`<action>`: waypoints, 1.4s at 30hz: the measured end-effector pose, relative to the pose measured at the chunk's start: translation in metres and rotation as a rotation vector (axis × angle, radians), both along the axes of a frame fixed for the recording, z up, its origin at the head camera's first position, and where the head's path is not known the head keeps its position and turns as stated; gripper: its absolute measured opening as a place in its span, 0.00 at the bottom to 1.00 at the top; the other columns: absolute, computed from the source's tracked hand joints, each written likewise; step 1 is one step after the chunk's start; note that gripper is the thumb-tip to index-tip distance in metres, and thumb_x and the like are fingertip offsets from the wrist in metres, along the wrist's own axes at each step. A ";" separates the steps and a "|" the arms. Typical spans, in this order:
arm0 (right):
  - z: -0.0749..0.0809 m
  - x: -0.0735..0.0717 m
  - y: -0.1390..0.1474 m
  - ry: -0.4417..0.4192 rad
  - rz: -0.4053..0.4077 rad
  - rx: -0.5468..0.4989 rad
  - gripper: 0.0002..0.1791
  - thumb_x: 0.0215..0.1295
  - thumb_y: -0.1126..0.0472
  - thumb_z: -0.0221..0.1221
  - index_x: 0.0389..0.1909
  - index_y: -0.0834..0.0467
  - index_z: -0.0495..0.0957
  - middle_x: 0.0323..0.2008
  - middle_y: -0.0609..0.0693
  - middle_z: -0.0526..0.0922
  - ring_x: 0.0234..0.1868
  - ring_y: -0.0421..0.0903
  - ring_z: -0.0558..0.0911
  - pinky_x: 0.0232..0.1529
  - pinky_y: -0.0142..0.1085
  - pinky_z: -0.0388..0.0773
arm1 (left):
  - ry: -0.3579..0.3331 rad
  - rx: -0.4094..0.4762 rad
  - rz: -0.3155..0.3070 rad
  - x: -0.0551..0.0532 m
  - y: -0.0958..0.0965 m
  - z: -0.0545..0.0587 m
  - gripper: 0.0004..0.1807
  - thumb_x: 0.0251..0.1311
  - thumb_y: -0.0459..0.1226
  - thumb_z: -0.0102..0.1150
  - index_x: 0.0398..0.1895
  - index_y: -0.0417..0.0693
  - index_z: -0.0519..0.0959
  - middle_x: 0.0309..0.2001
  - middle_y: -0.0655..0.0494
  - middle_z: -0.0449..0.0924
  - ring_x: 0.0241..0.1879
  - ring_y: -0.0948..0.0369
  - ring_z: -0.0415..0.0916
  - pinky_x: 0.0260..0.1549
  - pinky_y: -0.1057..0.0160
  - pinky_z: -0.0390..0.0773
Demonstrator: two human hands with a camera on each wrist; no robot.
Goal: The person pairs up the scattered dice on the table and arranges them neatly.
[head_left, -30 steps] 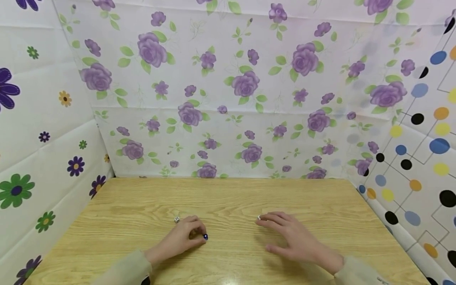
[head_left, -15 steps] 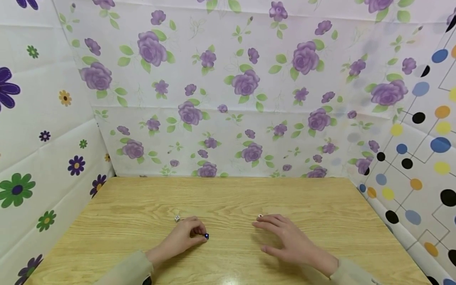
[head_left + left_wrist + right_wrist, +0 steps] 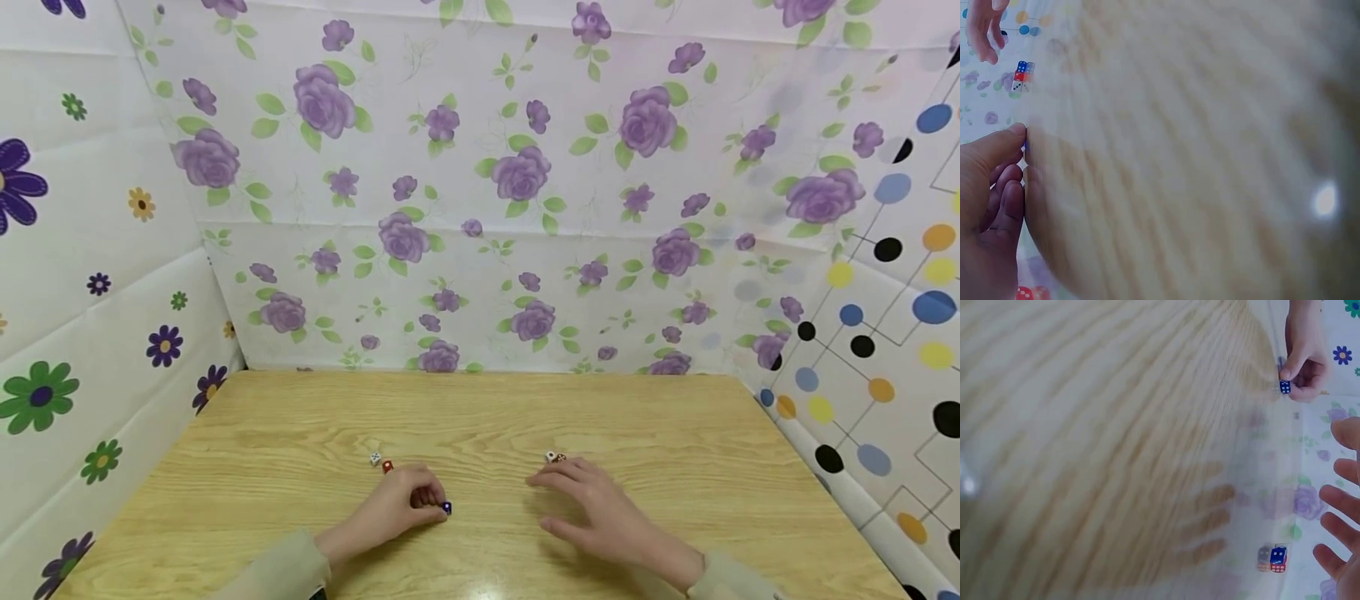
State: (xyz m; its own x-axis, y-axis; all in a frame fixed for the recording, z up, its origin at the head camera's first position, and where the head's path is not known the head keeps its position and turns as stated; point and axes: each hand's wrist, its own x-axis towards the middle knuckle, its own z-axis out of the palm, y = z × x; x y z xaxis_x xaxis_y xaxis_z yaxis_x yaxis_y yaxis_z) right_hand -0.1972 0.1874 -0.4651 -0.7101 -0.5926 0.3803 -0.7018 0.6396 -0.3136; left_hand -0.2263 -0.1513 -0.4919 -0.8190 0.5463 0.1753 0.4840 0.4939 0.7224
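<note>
My left hand (image 3: 397,498) pinches a blue die (image 3: 447,507) between thumb and fingertips, low over the wooden table. The right wrist view shows this blue die (image 3: 1285,386) with its white pips; in the left wrist view the fingers hide most of it. Behind the left hand lie a white die (image 3: 375,459) and a red die (image 3: 387,467). My right hand (image 3: 600,510) hovers with spread fingers, holding nothing. Beyond its fingertips sit a white die (image 3: 551,457) and a red die (image 3: 561,457). The left wrist view adds another blue die (image 3: 1021,65) in that row.
The wooden table (image 3: 480,417) reaches back to a wall cloth (image 3: 480,275) with purple roses. Patterned cloths also hang at the left (image 3: 67,275) and right (image 3: 892,333) sides. Light glares off the tabletop near its front.
My left hand has shifted right and nearer with the blue die, uncovering the red die behind it. My right hand has drifted left and slightly nearer, revealing more of the far dice.
</note>
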 end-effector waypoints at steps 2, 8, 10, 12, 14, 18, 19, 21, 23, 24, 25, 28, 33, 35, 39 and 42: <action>-0.002 0.001 -0.001 -0.038 0.002 -0.015 0.25 0.62 0.49 0.67 0.60 0.41 0.76 0.59 0.43 0.79 0.63 0.44 0.75 0.60 0.54 0.75 | -0.007 0.003 0.000 0.001 0.001 0.000 0.07 0.55 0.43 0.72 0.32 0.54 0.83 0.32 0.60 0.77 0.30 0.74 0.72 0.30 0.72 0.76; -0.008 0.003 -0.005 -0.069 0.021 -0.066 0.21 0.62 0.52 0.67 0.57 0.44 0.78 0.57 0.42 0.80 0.60 0.44 0.77 0.57 0.49 0.78 | -0.001 0.018 -0.002 0.006 0.005 -0.001 0.08 0.54 0.44 0.72 0.31 0.54 0.83 0.31 0.60 0.78 0.30 0.74 0.72 0.29 0.72 0.76; -0.009 0.004 -0.007 -0.102 0.035 -0.093 0.19 0.63 0.53 0.67 0.55 0.45 0.79 0.55 0.40 0.80 0.56 0.44 0.79 0.54 0.46 0.80 | -0.011 0.028 -0.009 0.008 0.006 0.000 0.08 0.54 0.44 0.73 0.32 0.54 0.83 0.31 0.60 0.79 0.29 0.75 0.72 0.29 0.73 0.76; -0.009 0.004 -0.010 -0.153 0.048 -0.120 0.17 0.63 0.54 0.66 0.53 0.47 0.80 0.52 0.39 0.81 0.52 0.43 0.80 0.51 0.41 0.81 | -0.017 0.034 -0.019 0.010 0.007 -0.001 0.08 0.54 0.43 0.73 0.32 0.53 0.83 0.31 0.59 0.78 0.29 0.75 0.72 0.29 0.73 0.76; -0.010 0.004 -0.012 -0.221 0.065 -0.151 0.14 0.64 0.56 0.66 0.50 0.50 0.81 0.48 0.40 0.82 0.46 0.41 0.81 0.46 0.36 0.82 | -0.020 0.032 -0.026 0.013 0.008 -0.001 0.08 0.54 0.43 0.73 0.32 0.53 0.83 0.31 0.59 0.79 0.29 0.75 0.72 0.29 0.73 0.76; -0.011 0.006 -0.017 -0.314 0.063 -0.182 0.12 0.65 0.57 0.65 0.48 0.51 0.83 0.42 0.44 0.84 0.40 0.37 0.81 0.41 0.29 0.81 | -0.040 0.039 -0.027 0.019 0.011 -0.001 0.08 0.53 0.43 0.73 0.31 0.54 0.83 0.30 0.59 0.79 0.29 0.75 0.72 0.29 0.74 0.76; -0.011 0.006 -0.018 -0.326 0.061 -0.185 0.11 0.65 0.57 0.65 0.47 0.51 0.83 0.41 0.44 0.84 0.39 0.36 0.81 0.40 0.29 0.80 | -0.045 0.041 -0.026 0.020 0.012 -0.001 0.08 0.53 0.43 0.73 0.31 0.53 0.83 0.30 0.59 0.79 0.29 0.75 0.72 0.29 0.74 0.75; -0.011 0.007 -0.021 -0.334 0.058 -0.186 0.10 0.65 0.57 0.65 0.47 0.51 0.83 0.40 0.44 0.84 0.38 0.34 0.80 0.39 0.28 0.79 | -0.057 0.046 -0.025 0.023 0.014 -0.001 0.08 0.53 0.43 0.74 0.31 0.54 0.83 0.30 0.60 0.79 0.29 0.75 0.72 0.29 0.74 0.75; -0.010 0.008 -0.025 -0.335 0.064 -0.187 0.10 0.65 0.57 0.65 0.46 0.50 0.83 0.39 0.43 0.84 0.37 0.32 0.79 0.37 0.27 0.79 | -0.063 0.052 -0.029 0.026 0.016 -0.001 0.08 0.52 0.44 0.74 0.30 0.55 0.83 0.30 0.60 0.79 0.29 0.75 0.72 0.28 0.73 0.75; -0.010 0.008 -0.026 -0.333 0.068 -0.190 0.09 0.65 0.57 0.65 0.46 0.50 0.83 0.39 0.43 0.84 0.37 0.31 0.78 0.36 0.27 0.78 | -0.065 0.055 -0.031 0.028 0.017 -0.001 0.08 0.52 0.44 0.74 0.30 0.55 0.83 0.30 0.60 0.79 0.28 0.75 0.72 0.28 0.73 0.75; -0.009 0.008 -0.028 -0.330 0.072 -0.193 0.09 0.65 0.56 0.64 0.45 0.50 0.83 0.39 0.43 0.84 0.36 0.31 0.78 0.35 0.27 0.78 | -0.070 0.055 -0.030 0.029 0.018 -0.002 0.08 0.51 0.44 0.74 0.30 0.55 0.83 0.29 0.60 0.79 0.28 0.75 0.72 0.28 0.74 0.75; -0.008 0.007 -0.034 -0.334 0.082 -0.207 0.08 0.66 0.56 0.64 0.45 0.50 0.83 0.38 0.44 0.84 0.35 0.30 0.77 0.34 0.26 0.78 | -0.078 0.066 -0.028 0.032 0.022 -0.004 0.08 0.51 0.44 0.75 0.30 0.56 0.83 0.29 0.61 0.79 0.28 0.76 0.72 0.28 0.74 0.75; -0.010 0.009 -0.043 -0.377 0.104 -0.230 0.08 0.65 0.56 0.65 0.44 0.51 0.84 0.38 0.45 0.85 0.35 0.30 0.77 0.34 0.26 0.78 | -0.088 0.071 -0.008 0.036 0.025 -0.005 0.09 0.50 0.44 0.75 0.29 0.56 0.83 0.28 0.62 0.78 0.27 0.76 0.71 0.27 0.74 0.74; -0.011 0.011 -0.046 -0.396 0.105 -0.235 0.08 0.65 0.55 0.65 0.43 0.50 0.83 0.38 0.45 0.84 0.35 0.30 0.77 0.33 0.26 0.78 | -0.084 0.070 -0.006 0.038 0.026 -0.005 0.09 0.49 0.43 0.76 0.29 0.56 0.83 0.28 0.61 0.78 0.27 0.75 0.71 0.27 0.74 0.74; -0.014 0.016 -0.051 -0.399 0.093 -0.235 0.07 0.64 0.55 0.66 0.41 0.49 0.83 0.36 0.43 0.83 0.33 0.30 0.77 0.32 0.25 0.77 | -0.074 0.075 -0.013 0.041 0.027 -0.003 0.09 0.50 0.43 0.76 0.29 0.55 0.83 0.28 0.60 0.78 0.27 0.75 0.71 0.27 0.75 0.73; -0.014 0.019 -0.056 -0.410 0.081 -0.234 0.06 0.63 0.54 0.66 0.40 0.49 0.83 0.36 0.42 0.82 0.32 0.30 0.76 0.31 0.24 0.76 | -0.077 0.088 -0.024 0.043 0.027 -0.001 0.08 0.50 0.43 0.75 0.29 0.55 0.84 0.28 0.58 0.78 0.28 0.75 0.71 0.27 0.75 0.73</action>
State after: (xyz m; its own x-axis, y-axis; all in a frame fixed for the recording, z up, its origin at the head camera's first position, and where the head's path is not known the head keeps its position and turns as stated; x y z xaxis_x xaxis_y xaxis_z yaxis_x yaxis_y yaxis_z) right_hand -0.1777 0.1313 -0.4793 -0.7843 -0.5846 0.2078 -0.5348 0.4672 -0.7041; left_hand -0.1833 -0.1246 -0.4931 -0.8185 0.5515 0.1610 0.4369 0.4155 0.7978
